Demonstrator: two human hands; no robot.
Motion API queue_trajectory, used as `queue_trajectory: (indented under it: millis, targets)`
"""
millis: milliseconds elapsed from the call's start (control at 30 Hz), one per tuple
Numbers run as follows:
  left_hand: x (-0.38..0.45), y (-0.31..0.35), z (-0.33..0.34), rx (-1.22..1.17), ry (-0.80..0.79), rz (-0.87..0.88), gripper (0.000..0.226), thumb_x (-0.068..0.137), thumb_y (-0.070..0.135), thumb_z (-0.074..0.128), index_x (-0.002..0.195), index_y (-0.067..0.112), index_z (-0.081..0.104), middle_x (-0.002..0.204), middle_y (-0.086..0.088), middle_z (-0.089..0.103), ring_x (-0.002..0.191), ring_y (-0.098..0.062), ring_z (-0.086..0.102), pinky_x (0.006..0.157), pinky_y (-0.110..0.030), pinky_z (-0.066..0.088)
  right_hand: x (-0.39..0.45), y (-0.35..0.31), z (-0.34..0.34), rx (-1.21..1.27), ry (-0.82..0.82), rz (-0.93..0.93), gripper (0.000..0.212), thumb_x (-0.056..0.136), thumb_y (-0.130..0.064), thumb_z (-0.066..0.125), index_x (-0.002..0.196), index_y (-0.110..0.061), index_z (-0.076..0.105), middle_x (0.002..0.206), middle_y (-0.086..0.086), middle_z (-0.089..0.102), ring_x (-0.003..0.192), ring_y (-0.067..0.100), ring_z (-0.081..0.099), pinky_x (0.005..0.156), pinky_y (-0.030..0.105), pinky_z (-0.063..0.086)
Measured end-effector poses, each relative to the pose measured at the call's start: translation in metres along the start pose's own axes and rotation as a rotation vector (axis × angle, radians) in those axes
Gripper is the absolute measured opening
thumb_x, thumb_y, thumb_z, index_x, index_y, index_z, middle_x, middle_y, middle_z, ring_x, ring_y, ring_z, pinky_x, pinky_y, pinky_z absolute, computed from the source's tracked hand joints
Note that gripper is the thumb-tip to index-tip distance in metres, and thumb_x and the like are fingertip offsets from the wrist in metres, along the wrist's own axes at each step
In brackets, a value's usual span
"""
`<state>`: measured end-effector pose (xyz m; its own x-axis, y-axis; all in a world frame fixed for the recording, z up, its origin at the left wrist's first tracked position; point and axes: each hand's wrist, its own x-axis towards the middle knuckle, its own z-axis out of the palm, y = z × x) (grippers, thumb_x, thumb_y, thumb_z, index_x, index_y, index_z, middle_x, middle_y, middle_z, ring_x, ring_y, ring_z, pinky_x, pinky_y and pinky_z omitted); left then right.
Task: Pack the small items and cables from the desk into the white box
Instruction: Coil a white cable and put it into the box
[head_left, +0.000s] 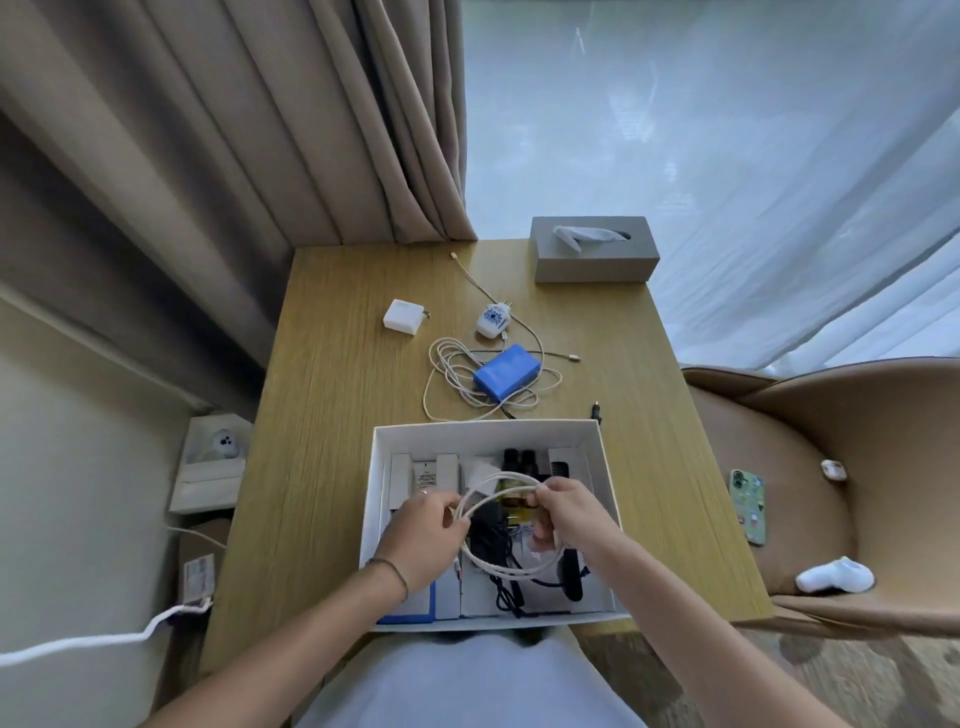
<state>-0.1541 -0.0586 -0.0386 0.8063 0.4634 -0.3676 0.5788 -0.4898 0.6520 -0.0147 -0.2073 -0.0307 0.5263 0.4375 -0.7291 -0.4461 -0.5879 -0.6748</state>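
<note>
The open white box (605, 467) sits at the desk's near edge, holding small boxes, dark bottles and black cables. Both hands hover over it with a coiled white cable (511, 569) stretched between them: my left hand (423, 530) pinches the coil's left side and my right hand (563, 512) grips its right side. Farther back on the desk lie a white charger (402, 315), a white patterned plug (492, 319), a blue pack (506, 372) resting on a loose white cable (447, 364), and a thin beige cable (467, 275).
A grey tissue box (595, 249) stands at the desk's far right corner. A small black connector (596, 409) lies just behind the box. To the right is a tan chair with a phone (748, 506) on it. Curtains hang behind the desk.
</note>
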Motion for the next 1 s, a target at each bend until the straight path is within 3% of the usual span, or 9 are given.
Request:
queue_trajectory:
  millis: [100, 200, 400, 500, 633, 833, 1000]
  targets:
    - [0.001, -0.006, 0.010, 0.129, -0.037, -0.060, 0.013, 0.092, 0.022, 0.061, 0.082, 0.020, 0.070, 0.068, 0.004, 0.058, 0.068, -0.016, 0.058, 0.061, -0.028, 0.049, 0.004, 0.014, 0.003, -0.314, 0.058, -0.037, 0.027, 0.106, -0.019, 0.041, 0.087, -0.011, 0.059, 0.066, 0.005, 0.066, 0.057, 0.018, 0.063, 0.059, 0.031, 0.053]
    - [0.001, -0.011, 0.014, 0.188, -0.062, -0.077, 0.013, 0.088, 0.015, 0.062, 0.080, 0.015, 0.071, 0.070, 0.003, 0.062, 0.071, -0.017, 0.060, 0.064, -0.028, 0.050, 0.006, 0.022, 0.004, -0.712, 0.130, -0.131, 0.027, 0.104, -0.027, 0.048, 0.092, -0.014, 0.068, 0.083, 0.005, 0.071, 0.067, 0.017, 0.064, 0.054, 0.027, 0.046]
    - [0.001, -0.013, 0.018, 0.290, -0.065, -0.031, 0.007, 0.089, 0.021, 0.066, 0.093, 0.020, 0.071, 0.081, 0.003, 0.065, 0.080, -0.018, 0.062, 0.074, -0.031, 0.055, 0.011, 0.029, 0.003, -1.054, 0.261, -0.305, 0.030, 0.102, -0.031, 0.054, 0.095, -0.011, 0.075, 0.094, 0.008, 0.062, 0.089, 0.026, 0.061, 0.066, 0.029, 0.038]
    - [-0.001, -0.014, 0.015, 0.362, -0.038, 0.042, 0.017, 0.092, 0.034, 0.060, 0.103, 0.023, 0.068, 0.080, 0.005, 0.063, 0.080, -0.019, 0.063, 0.073, -0.033, 0.055, 0.012, 0.026, 0.004, -1.074, 0.312, -0.377, 0.024, 0.099, -0.029, 0.055, 0.096, -0.012, 0.072, 0.094, 0.004, 0.056, 0.095, 0.027, 0.059, 0.069, 0.031, 0.040]
    - [-0.003, -0.014, 0.000, 0.369, 0.089, 0.153, 0.034, 0.094, 0.050, 0.051, 0.121, 0.032, 0.061, 0.107, 0.009, 0.065, 0.093, -0.013, 0.064, 0.075, -0.030, 0.052, 0.007, 0.009, 0.004, -0.978, 0.354, -0.502, 0.025, 0.097, -0.024, 0.051, 0.105, -0.021, 0.075, 0.097, -0.002, 0.061, 0.098, 0.022, 0.056, 0.078, 0.033, 0.049]
    - [0.014, 0.001, -0.042, 0.232, 0.215, 0.317, 0.026, 0.094, 0.037, 0.054, 0.117, 0.029, 0.065, 0.110, 0.012, 0.062, 0.099, -0.008, 0.059, 0.082, -0.026, 0.051, 0.002, -0.047, 0.003, -0.700, 0.336, -0.674, 0.022, 0.091, -0.012, 0.061, 0.101, -0.022, 0.078, 0.095, -0.009, 0.074, 0.087, 0.012, 0.066, 0.077, 0.031, 0.055]
    - [0.043, 0.019, -0.077, 0.184, 0.231, 0.354, 0.022, 0.094, 0.032, 0.055, 0.113, 0.030, 0.066, 0.109, 0.015, 0.064, 0.098, -0.002, 0.060, 0.081, -0.025, 0.053, 0.018, -0.089, 0.008, -0.600, 0.356, -0.746, 0.021, 0.092, -0.010, 0.062, 0.099, -0.022, 0.078, 0.090, -0.009, 0.074, 0.079, 0.007, 0.064, 0.068, 0.021, 0.049]
